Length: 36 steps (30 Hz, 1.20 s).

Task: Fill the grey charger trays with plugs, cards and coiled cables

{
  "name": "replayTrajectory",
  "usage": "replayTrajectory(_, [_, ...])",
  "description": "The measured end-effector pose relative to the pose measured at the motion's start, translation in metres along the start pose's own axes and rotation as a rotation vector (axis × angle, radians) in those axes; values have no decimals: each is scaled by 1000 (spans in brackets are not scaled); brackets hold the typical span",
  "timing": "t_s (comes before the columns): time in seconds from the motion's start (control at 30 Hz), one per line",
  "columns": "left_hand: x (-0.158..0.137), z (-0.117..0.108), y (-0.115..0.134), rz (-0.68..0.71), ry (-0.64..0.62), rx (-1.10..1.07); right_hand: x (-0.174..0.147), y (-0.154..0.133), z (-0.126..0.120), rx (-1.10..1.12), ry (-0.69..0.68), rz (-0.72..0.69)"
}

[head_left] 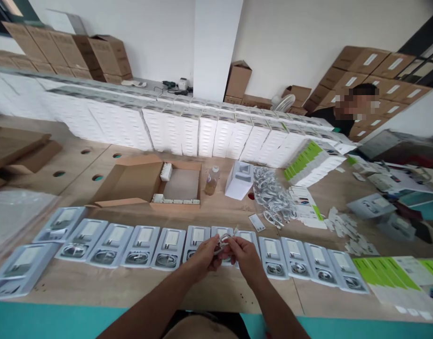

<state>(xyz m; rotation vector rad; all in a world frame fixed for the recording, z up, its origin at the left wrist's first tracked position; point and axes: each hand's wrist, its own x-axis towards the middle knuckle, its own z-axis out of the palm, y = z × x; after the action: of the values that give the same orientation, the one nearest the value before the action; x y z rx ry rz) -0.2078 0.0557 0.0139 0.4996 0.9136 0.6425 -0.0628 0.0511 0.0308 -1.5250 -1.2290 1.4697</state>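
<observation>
Between my two hands is a small coiled white cable (222,242), held over the middle of a row of trays. My left hand (204,254) is closed around one side of the coil. The fingers of my right hand (243,254) pinch its other side. Below them lie pale grey-blue plastic trays (153,240), most holding a white plug-in charger (172,238) with two dark prongs and a coiled cable (166,260). My hands partly cover the middle trays. The two leftmost trays (29,263) show no coiled cable that I can make out.
Behind the row are an open cardboard box (199,188) with white chargers, a bottle (212,180), a white box (238,180) and a pile of bagged cables (273,193). Green-and-white cards (382,273) lie right. Stacked white boxes (181,132) line the back; a person (338,113) is beyond.
</observation>
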Motion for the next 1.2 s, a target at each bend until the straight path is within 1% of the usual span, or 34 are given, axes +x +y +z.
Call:
replayTrajectory(0.03, [0, -3, 2, 4, -27, -5, -1, 3, 5, -25, -2, -4])
replayTrajectory(0.07, [1, -4, 3, 7, -48, -11, -1, 5, 8, -105, 14, -44])
replayTrajectory(0.1, [2, -5, 4, 15, -57, -7, -1, 6, 9, -227, 57, -115])
replayTrajectory(0.13, [4, -5, 6, 32, -53, 8, -1, 6, 8, -370, 126, -207])
replayTrajectory(0.2, [10, -3, 9, 98, -15, 73, 2, 3, 1, -614, 311, -414])
replayTrajectory(0.23, [12, -1, 11, 139, 6, 116, 4, 0, -6, -689, 393, -509])
replayTrajectory(0.27, [13, 0, 14, 178, 21, 148, 6, -4, -14, -735, 441, -592])
replayTrajectory(0.3, [13, 2, 18, 225, 35, 185, 8, -9, -22, -760, 450, -665])
replayTrajectory(0.37, [8, 5, 26, 358, 80, 335, 11, -21, -39, -775, 369, -764])
replayTrajectory(0.4, [3, 7, 30, 441, 109, 450, 11, -27, -47, -767, 303, -772])
replayTrajectory(0.43, [-2, 9, 34, 524, 138, 570, 12, -33, -53, -746, 233, -747])
replayTrajectory(0.5, [-11, 16, 40, 633, 181, 752, 12, -42, -61, -681, 98, -630])
replayTrajectory(0.57, [-16, 23, 44, 638, 197, 773, 12, -47, -62, -613, 11, -520])
replayTrajectory(0.6, [-17, 26, 44, 621, 205, 747, 12, -48, -62, -587, -4, -500])
replayTrajectory(0.7, [-12, 29, 42, 498, 180, 638, 12, -45, -59, -568, 20, -539])
replayTrajectory(0.8, [-8, 29, 42, 388, 109, 616, 15, -39, -61, -640, 11, -559])
replayTrajectory(0.9, [-11, 31, 47, 398, 106, 629, 18, -37, -65, -728, -1, -561])
replayTrajectory(1.03, [-13, 36, 50, 385, 78, 509, 22, -38, -69, -775, 30, -602])
replayTrajectory(1.1, [-12, 36, 46, 372, 115, 529, 22, -37, -66, -815, 65, -610])
replayTrajectory(1.17, [-10, 34, 41, 401, 231, 679, 23, -34, -60, -923, 107, -597])
replayTrajectory(1.2, [-8, 32, 39, 445, 326, 780, 26, -32, -57, -1009, 126, -584])
